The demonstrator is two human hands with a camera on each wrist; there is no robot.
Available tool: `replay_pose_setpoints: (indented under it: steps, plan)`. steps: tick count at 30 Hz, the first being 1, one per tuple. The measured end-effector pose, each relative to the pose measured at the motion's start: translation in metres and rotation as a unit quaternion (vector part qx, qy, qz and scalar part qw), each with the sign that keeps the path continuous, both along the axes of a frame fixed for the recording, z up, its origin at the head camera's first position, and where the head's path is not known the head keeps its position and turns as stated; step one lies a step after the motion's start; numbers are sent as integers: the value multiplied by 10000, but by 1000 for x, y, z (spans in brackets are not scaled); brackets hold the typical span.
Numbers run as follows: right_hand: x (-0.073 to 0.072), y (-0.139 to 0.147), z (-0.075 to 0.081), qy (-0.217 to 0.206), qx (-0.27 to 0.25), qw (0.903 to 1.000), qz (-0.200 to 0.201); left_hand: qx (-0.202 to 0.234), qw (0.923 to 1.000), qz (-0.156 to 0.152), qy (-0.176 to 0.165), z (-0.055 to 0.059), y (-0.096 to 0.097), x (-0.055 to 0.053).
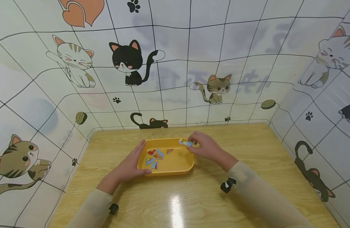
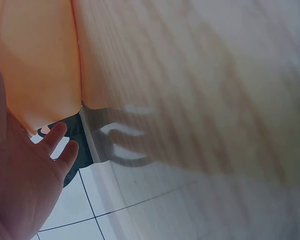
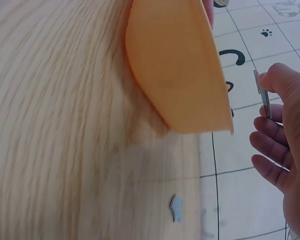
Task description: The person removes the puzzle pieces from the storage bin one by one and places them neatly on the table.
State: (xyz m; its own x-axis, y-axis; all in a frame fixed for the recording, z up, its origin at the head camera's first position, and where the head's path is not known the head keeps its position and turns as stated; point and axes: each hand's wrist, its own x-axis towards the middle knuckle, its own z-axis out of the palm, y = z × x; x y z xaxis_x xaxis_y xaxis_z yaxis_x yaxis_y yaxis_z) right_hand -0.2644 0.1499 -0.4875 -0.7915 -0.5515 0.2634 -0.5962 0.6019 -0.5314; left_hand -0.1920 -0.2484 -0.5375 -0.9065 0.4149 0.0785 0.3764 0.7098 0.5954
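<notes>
Behind the table's far edge and down both sides, you face a pale wall (image 1: 175, 74) printed with cats (image 1: 128, 60), paw prints (image 1: 133, 5), yarn balls (image 1: 268, 104) and peach hearts (image 1: 95, 11), its dark grid lines running wavy. Bluish strokes (image 1: 253, 81) show faintly on its right half, too blurred to read. Before you spreads the table (image 1: 234, 139), light wood with streaked grain, shiny enough to carry a white glare nearer you than the tray. Set toward the far edge, around the middle, is the tray (image 1: 175, 172), smooth, yellow-orange, with rounded corners and raised walls.

Your beige sleeves (image 1: 260, 190) come in from the near side, a dark wrist device (image 1: 228, 185) at each cuff. Your left hand (image 1: 132, 161) lies spread against the tray's left end, thumb over the near-left corner. Your right hand (image 1: 206, 147) partly hides the far-right corner, thumb and forefinger pinching a held piece (image 1: 188, 143), thin and light blue, above it. Flat loose pieces (image 1: 158, 155) in blue, red and orange-brown lie mostly toward the tray's left end. Off its right end, a stray piece (image 3: 175, 208) rests on the table near the far edge.
</notes>
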Motion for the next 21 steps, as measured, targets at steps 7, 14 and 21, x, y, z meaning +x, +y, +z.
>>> replay_pose_setpoints:
  steps: [7, 14, 21]
  plan:
    - [-3, 19, -10, 284, -195, 9991, -238, -16, 10000, 29, -34, 0, 0, 0]
    - [-2, 38, -15, 712, -261, 9947, -694, -45, 10000, 54, -49, -1, 1, 0]
    - [-1, 54, -20, 1146, -180, 9880, -1017, -51, 9999, 72, -109, 0, 1, 0]
